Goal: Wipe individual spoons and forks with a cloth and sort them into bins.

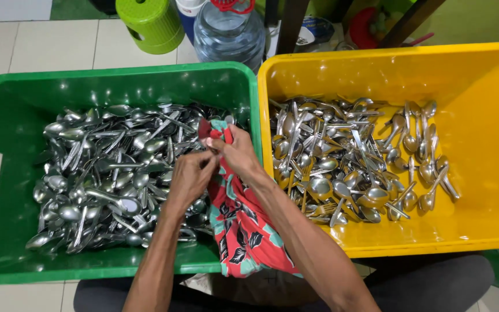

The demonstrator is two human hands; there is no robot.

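Pale square floor tiles (pixel 41 43) with dark grout run under the scene, lit evenly from above. At the top edge stand a lime-green plastic stool (pixel 150 23) and a clear water jug (pixel 229 32) with a red handle; 2 dark wooden legs (pixel 289 26) rise beside them.

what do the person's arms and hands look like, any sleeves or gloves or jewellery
Both arms are bare to the bottom edge of the picture: no sleeves show. The left hand and right hand wear no gloves, and no watch, bracelet or ring is visible. The forearms are lean. Dark trousers cover the lap below them.
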